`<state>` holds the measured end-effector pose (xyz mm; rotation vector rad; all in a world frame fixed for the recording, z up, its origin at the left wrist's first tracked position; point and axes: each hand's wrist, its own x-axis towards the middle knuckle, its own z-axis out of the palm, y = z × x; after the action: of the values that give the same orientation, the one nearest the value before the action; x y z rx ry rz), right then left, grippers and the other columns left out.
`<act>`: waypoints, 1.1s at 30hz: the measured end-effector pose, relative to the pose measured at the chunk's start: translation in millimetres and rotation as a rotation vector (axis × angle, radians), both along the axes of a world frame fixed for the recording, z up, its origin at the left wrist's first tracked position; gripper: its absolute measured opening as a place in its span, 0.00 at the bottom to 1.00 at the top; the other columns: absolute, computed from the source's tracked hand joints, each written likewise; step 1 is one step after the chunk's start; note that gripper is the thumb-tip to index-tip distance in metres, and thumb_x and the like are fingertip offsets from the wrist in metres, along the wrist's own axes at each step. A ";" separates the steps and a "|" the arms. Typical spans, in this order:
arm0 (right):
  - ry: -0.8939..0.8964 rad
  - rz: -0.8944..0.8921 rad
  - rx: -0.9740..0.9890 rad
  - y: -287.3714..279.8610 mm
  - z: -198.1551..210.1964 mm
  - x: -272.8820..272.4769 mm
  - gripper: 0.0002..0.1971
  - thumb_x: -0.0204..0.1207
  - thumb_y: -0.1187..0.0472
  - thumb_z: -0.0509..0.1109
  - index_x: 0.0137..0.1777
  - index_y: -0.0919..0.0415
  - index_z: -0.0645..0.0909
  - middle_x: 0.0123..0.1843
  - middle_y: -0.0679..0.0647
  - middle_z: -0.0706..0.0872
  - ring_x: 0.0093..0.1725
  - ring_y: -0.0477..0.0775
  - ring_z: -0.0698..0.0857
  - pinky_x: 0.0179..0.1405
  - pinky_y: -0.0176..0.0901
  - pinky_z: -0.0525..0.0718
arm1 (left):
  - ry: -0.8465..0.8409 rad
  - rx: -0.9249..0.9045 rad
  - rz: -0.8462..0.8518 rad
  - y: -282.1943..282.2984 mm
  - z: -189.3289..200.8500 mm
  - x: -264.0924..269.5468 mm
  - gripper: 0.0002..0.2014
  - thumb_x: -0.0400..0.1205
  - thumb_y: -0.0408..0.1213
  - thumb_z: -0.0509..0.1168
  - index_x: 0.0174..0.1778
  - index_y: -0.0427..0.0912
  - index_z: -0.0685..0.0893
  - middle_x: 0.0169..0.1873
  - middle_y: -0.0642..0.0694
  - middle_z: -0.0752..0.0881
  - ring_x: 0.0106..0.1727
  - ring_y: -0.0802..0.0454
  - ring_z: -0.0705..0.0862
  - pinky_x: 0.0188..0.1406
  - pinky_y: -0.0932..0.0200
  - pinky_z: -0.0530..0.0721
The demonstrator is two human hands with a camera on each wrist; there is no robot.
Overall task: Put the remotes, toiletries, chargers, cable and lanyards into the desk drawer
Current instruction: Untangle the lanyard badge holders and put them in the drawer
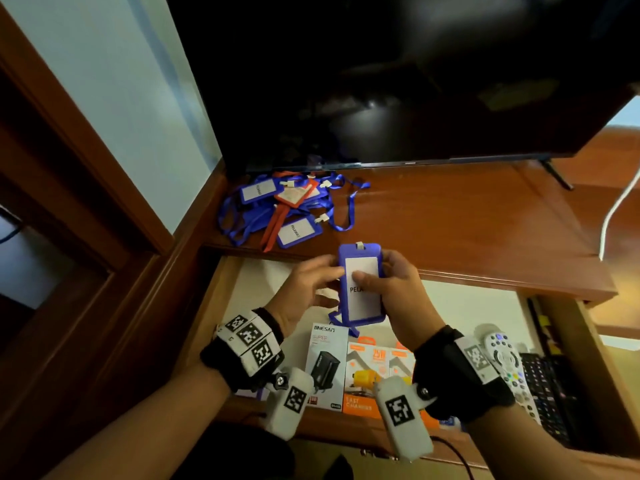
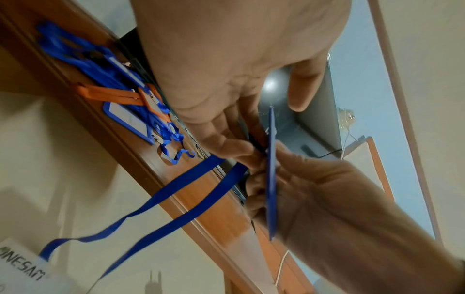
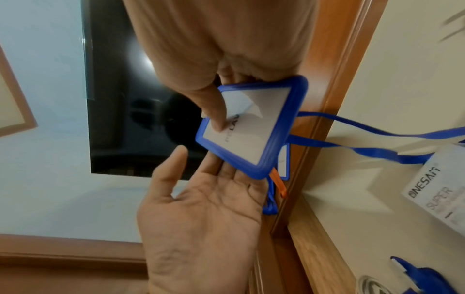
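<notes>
Both wrists hovered over the drawer [image 1: 221, 299]. At 12 o'clock my right hand [image 1: 391, 289] gripped the badge [image 1: 362, 289], thumb across its card; my left hand [image 1: 304, 289] lay flat-fingered behind it.

We see dim, warm light; a lamp's glare sits on the television screen [image 1: 372, 105], and wrist views smear below it.

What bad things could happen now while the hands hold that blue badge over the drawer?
The long blue strap dangles from the badge that the right hand grips, and might drape over the drawer's front edge and get pinched when it closes. The left hand only touches the badge with straight fingers, so it could slip. Pulling a strap from the tangled pile may drag several off the desk.
</notes>
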<state>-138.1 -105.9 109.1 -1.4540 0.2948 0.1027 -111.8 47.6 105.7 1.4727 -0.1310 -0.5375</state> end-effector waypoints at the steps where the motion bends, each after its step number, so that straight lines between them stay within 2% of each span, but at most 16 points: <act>1: -0.009 -0.004 -0.012 1.0 -2.7 -3.4 0.15 0.73 0.70 0.72 0.58 0.60 0.78 0.52 0.60 0.88 0.47 0.60 0.87 0.49 0.57 0.87 | 0.014 -0.013 0.017 1.6 2.4 -3.2 0.18 0.73 0.45 0.61 0.56 0.43 0.84 0.44 0.44 0.85 0.41 0.53 0.82 0.36 0.60 0.80; 3: -0.015 0.004 -0.016 4.8 -5.7 -8.3 0.15 0.74 0.70 0.72 0.58 0.59 0.78 0.53 0.59 0.88 0.50 0.61 0.88 0.50 0.57 0.88 | -0.022 0.083 0.060 5.7 4.3 -6.4 0.13 0.78 0.44 0.65 0.56 0.45 0.83 0.45 0.46 0.87 0.44 0.52 0.85 0.38 0.60 0.82; 6: -0.003 0.042 -0.023 11.3 -7.1 -12.2 0.15 0.74 0.69 0.72 0.60 0.60 0.77 0.53 0.58 0.88 0.49 0.58 0.89 0.45 0.52 0.89 | -0.135 0.246 0.112 15.4 1.6 -7.9 0.05 0.82 0.37 0.66 0.51 0.50 0.82 0.47 0.48 0.89 0.50 0.51 0.88 0.45 0.55 0.87; 8: -0.018 0.063 -0.043 14.8 -7.3 -13.9 0.15 0.73 0.69 0.74 0.57 0.60 0.78 0.52 0.58 0.88 0.48 0.57 0.89 0.43 0.53 0.90 | -0.147 0.289 0.107 24.0 0.3 -10.6 0.05 0.82 0.36 0.66 0.51 0.49 0.84 0.47 0.48 0.90 0.50 0.51 0.89 0.47 0.56 0.87; 11: -0.072 0.109 -0.113 21.4 -9.0 -14.6 0.15 0.70 0.71 0.75 0.54 0.61 0.78 0.50 0.60 0.88 0.47 0.58 0.89 0.43 0.54 0.90 | -0.083 0.302 0.056 36.8 -2.1 -12.1 0.10 0.80 0.38 0.68 0.56 0.41 0.86 0.47 0.44 0.90 0.49 0.51 0.89 0.45 0.63 0.85; 14: -0.132 0.157 -0.144 31.9 -10.4 -13.1 0.15 0.70 0.70 0.76 0.53 0.64 0.76 0.50 0.60 0.87 0.47 0.57 0.89 0.41 0.48 0.90 | -0.081 0.278 0.036 47.5 1.5 -12.4 0.11 0.79 0.37 0.70 0.56 0.42 0.86 0.45 0.44 0.90 0.45 0.56 0.88 0.41 0.68 0.82; 15: -0.146 0.148 -0.125 35.0 -10.0 -12.0 0.13 0.71 0.69 0.75 0.52 0.65 0.76 0.50 0.60 0.87 0.47 0.58 0.88 0.41 0.46 0.89 | -0.090 0.264 0.033 51.0 2.9 -11.4 0.10 0.78 0.36 0.70 0.55 0.44 0.87 0.45 0.44 0.91 0.45 0.57 0.88 0.42 0.67 0.84; 17: -0.168 0.099 -0.081 40.4 -8.3 -8.0 0.10 0.73 0.63 0.74 0.50 0.65 0.77 0.49 0.60 0.85 0.48 0.58 0.85 0.40 0.43 0.86 | -0.121 0.262 -0.003 59.8 6.4 -8.9 0.09 0.78 0.35 0.71 0.52 0.50 0.86 0.47 0.44 0.90 0.50 0.52 0.89 0.51 0.56 0.87; 19: -0.184 0.068 -0.072 44.8 -7.3 -3.1 0.14 0.72 0.53 0.73 0.52 0.61 0.79 0.53 0.56 0.84 0.52 0.55 0.83 0.43 0.40 0.82 | -0.162 0.308 -0.060 69.2 9.7 -6.9 0.09 0.78 0.33 0.70 0.50 0.52 0.85 0.48 0.44 0.90 0.52 0.49 0.88 0.54 0.48 0.87; 21: -0.175 0.138 -0.098 49.5 -5.6 1.7 0.18 0.71 0.48 0.68 0.58 0.54 0.80 0.61 0.50 0.83 0.60 0.47 0.82 0.48 0.35 0.81 | -0.198 0.337 -0.127 77.2 12.4 -5.1 0.10 0.79 0.33 0.70 0.50 0.54 0.84 0.49 0.47 0.89 0.54 0.49 0.87 0.55 0.48 0.87; 23: -0.154 0.269 -0.146 55.6 -3.1 5.8 0.20 0.73 0.45 0.63 0.61 0.51 0.80 0.63 0.45 0.84 0.61 0.40 0.82 0.48 0.29 0.81 | -0.219 0.338 -0.212 83.4 16.3 -3.5 0.12 0.79 0.31 0.69 0.51 0.55 0.84 0.49 0.48 0.89 0.55 0.48 0.86 0.56 0.48 0.86; 24: -0.137 0.308 -0.165 58.6 -2.5 7.8 0.20 0.75 0.43 0.61 0.61 0.52 0.81 0.61 0.46 0.85 0.60 0.41 0.83 0.50 0.31 0.82 | -0.226 0.334 -0.256 86.2 18.8 -2.4 0.14 0.79 0.30 0.69 0.52 0.57 0.84 0.51 0.47 0.88 0.56 0.47 0.86 0.57 0.47 0.86; 27: -0.060 0.302 -0.225 64.1 -1.5 12.4 0.28 0.78 0.36 0.57 0.54 0.61 0.85 0.52 0.59 0.89 0.54 0.58 0.86 0.58 0.46 0.81 | -0.236 0.345 -0.338 94.3 23.6 3.4 0.20 0.78 0.27 0.69 0.57 0.58 0.83 0.55 0.47 0.88 0.57 0.49 0.86 0.57 0.43 0.86; 29: -0.020 0.313 -0.271 65.2 1.1 11.9 0.32 0.78 0.36 0.58 0.46 0.69 0.84 0.41 0.66 0.87 0.39 0.66 0.82 0.47 0.49 0.80 | -0.247 0.374 -0.348 99.6 24.3 8.8 0.21 0.78 0.26 0.69 0.60 0.57 0.83 0.56 0.47 0.88 0.58 0.50 0.87 0.58 0.41 0.85; 31: -0.009 0.295 -0.271 63.3 4.5 9.9 0.25 0.79 0.44 0.63 0.39 0.70 0.81 0.28 0.60 0.78 0.27 0.56 0.73 0.31 0.41 0.72 | -0.231 0.395 -0.339 104.9 23.2 14.0 0.24 0.77 0.24 0.68 0.59 0.60 0.82 0.57 0.47 0.87 0.58 0.52 0.87 0.59 0.43 0.85; 33: -0.044 0.236 -0.329 58.7 6.2 9.2 0.16 0.78 0.55 0.69 0.35 0.67 0.81 0.23 0.49 0.76 0.25 0.44 0.71 0.26 0.33 0.69 | -0.212 0.433 -0.356 109.1 22.4 18.2 0.25 0.78 0.24 0.68 0.62 0.59 0.80 0.60 0.48 0.86 0.60 0.54 0.85 0.58 0.50 0.86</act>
<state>-128.9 -47.1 115.4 -1.8128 0.1046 0.2210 -93.5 156.6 128.1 1.9448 -0.4738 -0.7266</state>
